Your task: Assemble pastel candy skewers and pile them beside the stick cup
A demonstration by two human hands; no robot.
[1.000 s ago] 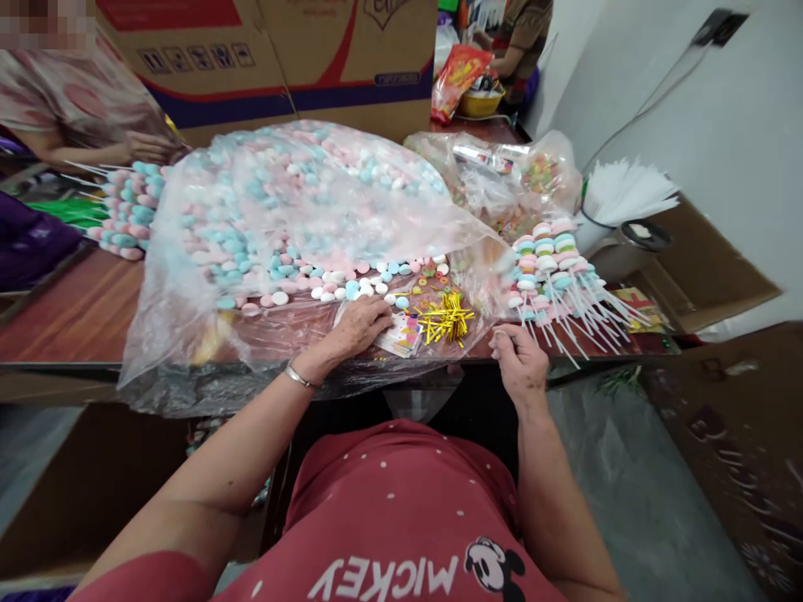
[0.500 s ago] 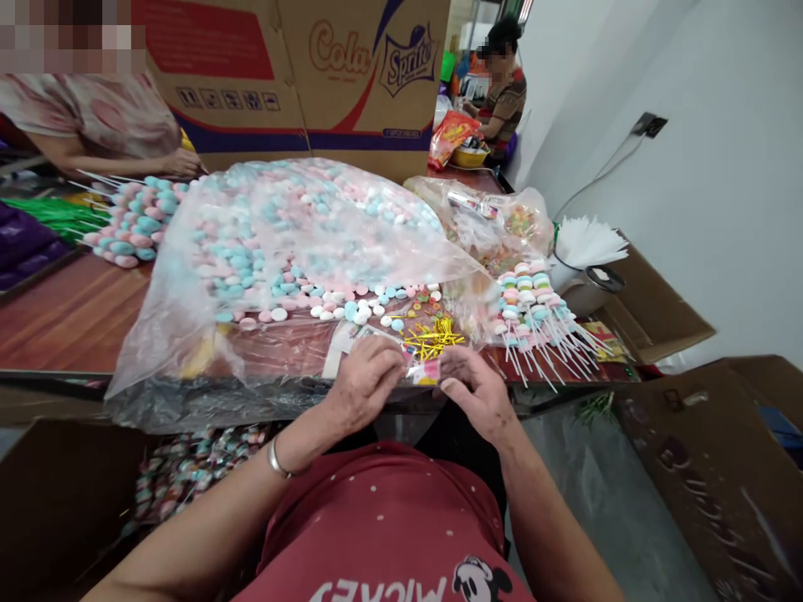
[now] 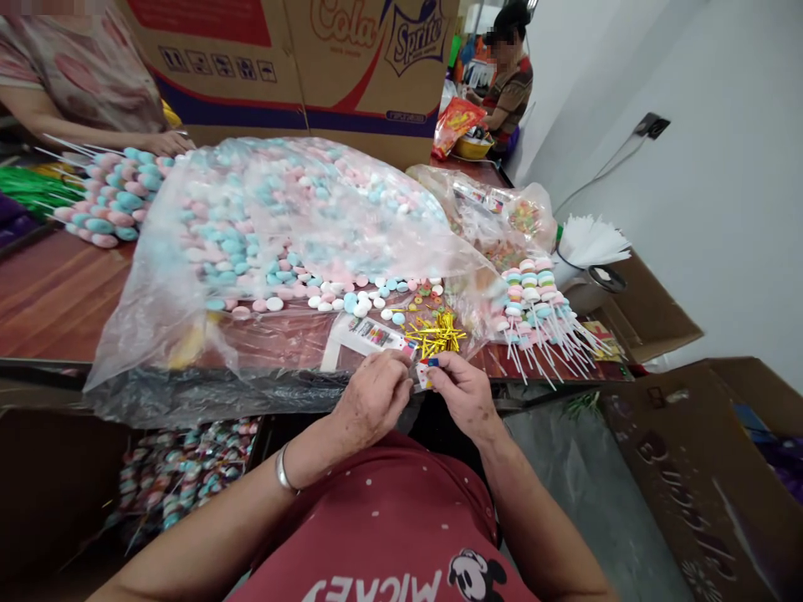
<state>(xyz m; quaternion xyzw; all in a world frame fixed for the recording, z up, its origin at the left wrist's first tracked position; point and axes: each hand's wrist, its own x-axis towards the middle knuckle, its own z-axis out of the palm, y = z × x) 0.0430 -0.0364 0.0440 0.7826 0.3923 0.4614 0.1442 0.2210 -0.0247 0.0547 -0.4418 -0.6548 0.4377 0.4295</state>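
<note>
My left hand (image 3: 375,395) and my right hand (image 3: 465,395) meet at the table's front edge, fingers pinched together. Between them is a small printed plastic bag (image 3: 425,376), white with red and blue marks; both hands grip it, and its ends are hidden by the fingers. Just beyond lies a pile of gold twist ties (image 3: 437,336). Flat printed bags (image 3: 364,334) rest on the table beside the ties, in front of my left hand. Loose white, pink and blue candies (image 3: 360,305) are scattered behind them.
A large clear bag of candies (image 3: 301,217) spreads over the table (image 3: 38,309). Candy skewers (image 3: 533,301) lie at right, more (image 3: 119,192) at left. White sticks (image 3: 593,242) stand in a container. Below left, a carton holds wrapped candies (image 3: 188,468). Two people sit beyond.
My right hand has turned and closed its fingers on the printed bag, and both hands have come slightly nearer to me. The view has shifted a little.
</note>
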